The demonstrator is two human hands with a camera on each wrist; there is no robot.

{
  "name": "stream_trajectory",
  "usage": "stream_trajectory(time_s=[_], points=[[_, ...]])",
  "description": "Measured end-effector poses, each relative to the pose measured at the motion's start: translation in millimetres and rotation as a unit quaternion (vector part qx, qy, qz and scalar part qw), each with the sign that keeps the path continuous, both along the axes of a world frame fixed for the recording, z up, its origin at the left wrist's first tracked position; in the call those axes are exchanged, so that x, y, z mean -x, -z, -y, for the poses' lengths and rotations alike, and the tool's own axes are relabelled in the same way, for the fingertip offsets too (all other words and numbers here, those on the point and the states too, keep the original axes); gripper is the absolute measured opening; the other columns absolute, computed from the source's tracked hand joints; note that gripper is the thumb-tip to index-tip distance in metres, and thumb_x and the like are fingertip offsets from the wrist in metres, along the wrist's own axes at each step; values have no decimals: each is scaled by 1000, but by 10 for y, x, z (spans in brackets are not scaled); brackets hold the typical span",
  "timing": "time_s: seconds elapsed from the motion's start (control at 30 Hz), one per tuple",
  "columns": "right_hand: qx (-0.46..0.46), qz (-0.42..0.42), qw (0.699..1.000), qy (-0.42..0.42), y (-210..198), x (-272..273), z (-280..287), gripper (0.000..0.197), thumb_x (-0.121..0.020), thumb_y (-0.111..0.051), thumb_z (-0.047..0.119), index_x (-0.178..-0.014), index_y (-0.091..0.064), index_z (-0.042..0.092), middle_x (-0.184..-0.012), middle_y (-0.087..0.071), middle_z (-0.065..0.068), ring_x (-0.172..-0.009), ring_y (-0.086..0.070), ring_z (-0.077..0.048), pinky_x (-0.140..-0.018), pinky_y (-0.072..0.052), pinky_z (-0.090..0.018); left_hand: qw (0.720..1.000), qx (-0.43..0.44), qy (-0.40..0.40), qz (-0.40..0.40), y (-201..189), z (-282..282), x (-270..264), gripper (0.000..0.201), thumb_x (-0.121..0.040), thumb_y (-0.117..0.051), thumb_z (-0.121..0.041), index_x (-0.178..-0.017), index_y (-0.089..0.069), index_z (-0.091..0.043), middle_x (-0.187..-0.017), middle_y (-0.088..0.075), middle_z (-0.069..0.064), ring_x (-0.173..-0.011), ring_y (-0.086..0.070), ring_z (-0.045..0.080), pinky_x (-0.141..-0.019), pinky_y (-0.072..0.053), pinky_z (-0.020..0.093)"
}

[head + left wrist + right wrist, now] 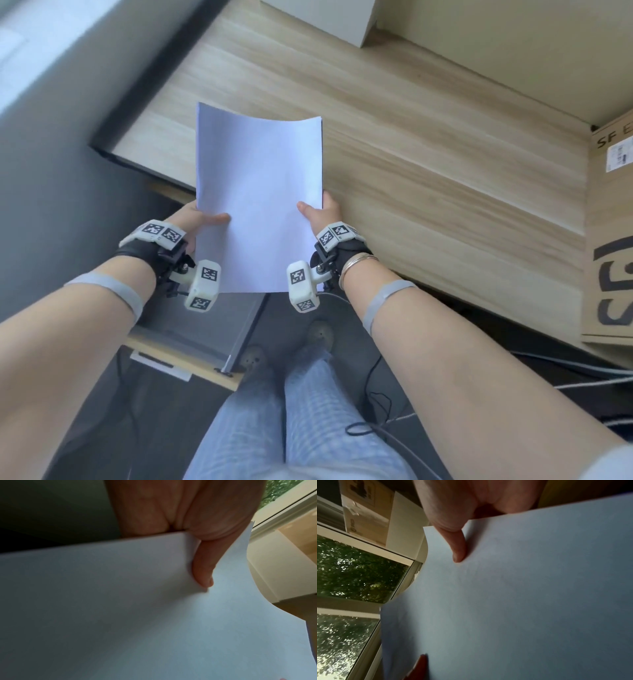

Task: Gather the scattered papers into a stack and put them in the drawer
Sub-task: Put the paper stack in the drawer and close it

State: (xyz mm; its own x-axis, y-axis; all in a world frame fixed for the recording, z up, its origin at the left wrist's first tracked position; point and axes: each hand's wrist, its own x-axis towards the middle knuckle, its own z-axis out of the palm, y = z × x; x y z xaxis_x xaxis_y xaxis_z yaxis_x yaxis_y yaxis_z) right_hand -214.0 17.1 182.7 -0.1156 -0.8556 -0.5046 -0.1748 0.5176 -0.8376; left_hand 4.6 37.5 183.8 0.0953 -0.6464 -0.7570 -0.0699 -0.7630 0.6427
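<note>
A person's two hands hold a stack of white papers (259, 198) in the middle of the head view, above the near edge of a light wooden bench (411, 164). The left hand (193, 219) pinches the stack's left edge, thumb lying flat on the top sheet; the right hand (320, 212) pinches the right edge the same way. Both forearms reach in from the lower corners of the frame, wrists level with each other. The stack's far end curves slightly upward. In the wrist views each thumb presses down on the paper, the fingers hidden beneath it. Below the papers, at lower left, a drawer (191, 329) stands open. A cardboard box (613, 240) sits at the right edge.
</note>
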Motion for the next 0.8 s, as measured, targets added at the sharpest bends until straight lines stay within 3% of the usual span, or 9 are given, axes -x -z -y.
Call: stream_trajectory(time_s=[0.1, 0.2, 0.27, 0.33, 0.43, 0.57, 0.63, 0.73, 0.8], points=[[-20, 2, 1000, -21, 84, -281, -180, 31, -87, -60, 1, -117, -57, -6, -109, -65, -20, -90, -55, -17, -76, -45, -26, 1000, 2, -22, -8, 56, -268, -268, 45, -88, -58, -2, -132, -49, -2, -109, -63, 15, -92, -61, 31, -98, -44, 51], [-43, -5, 998, -50, 239, -522, -358, 27, -83, -64, 6, -110, -62, 1, -98, -66, -11, -88, -59, -19, -87, -52, -34, 1000, 3, -18, 5, 158, -495, -520, 26, -89, -54, -1, -114, -58, -8, -79, -74, 1, -62, -71, 15, -68, -55, 34], [-52, -10, 995, -79, 345, -652, -461, 27, -83, -65, 7, -109, -64, 4, -97, -66, -8, -87, -60, -19, -87, -52, -33, 1000, -5, -15, 10, 219, -639, -683, 21, -90, -53, -1, -107, -57, -12, -68, -74, -4, -49, -69, 6, -59, -51, 31], [-60, -22, 992, -109, 434, -760, -544, 28, -84, -63, 9, -112, -64, 4, -103, -68, -11, -87, -60, -18, -83, -49, -28, 1000, -13, -16, 13, 298, -766, -837, 26, -90, -54, -2, -115, -55, -10, -65, -74, -4, -53, -70, 11, -64, -48, 32], [-75, -47, 984, -155, 554, -897, -667, 25, -88, -59, 14, -110, -64, 4, -112, -68, -14, -88, -59, -19, -85, -48, -30, 998, -42, -33, 19, 409, -943, -993, 34, -90, -55, -4, -124, -54, -7, -76, -70, 3, -72, -64, 25, -69, -49, 35], [-107, -78, 971, -197, 768, -1038, -817, 25, -88, -58, 16, -109, -63, 4, -112, -68, -12, -89, -61, -22, -84, -49, -31, 996, -74, -44, 24, 630, -1113, -1125, 18, -90, -53, -2, -104, -57, -12, -54, -72, -7, -61, -68, 22, -63, -47, 34], [-113, -81, 969, -206, 864, -1049, -874, 25, -88, -57, 16, -110, -63, 5, -107, -68, -7, -86, -58, -18, -76, -45, -26, 995, -92, -40, 23, 716, -1173, -1158, 15, -90, -54, -3, -95, -58, -16, -55, -72, -8, -68, -67, 24, -65, -47, 35], [-130, -85, 962, -226, 1008, -1028, -964, 26, -89, -58, 16, -112, -63, 6, -111, -68, -10, -87, -57, -16, -75, -40, -21, 992, -120, -35, 17, 846, -1241, -1204, 24, -90, -55, -4, -113, -57, -11, -83, -72, 8, -93, -61, 35, -89, -49, 49], [-151, -92, 955, -239, 1096, -1029, -1011, 27, -89, -59, 17, -113, -62, 5, -116, -67, -10, -92, -60, -21, -76, -40, -22, 991, -133, -28, 13, 928, -1266, -1224, 33, -89, -56, -3, -122, -54, -9, -95, -64, 14, -98, -58, 37, -98, -43, 54]])
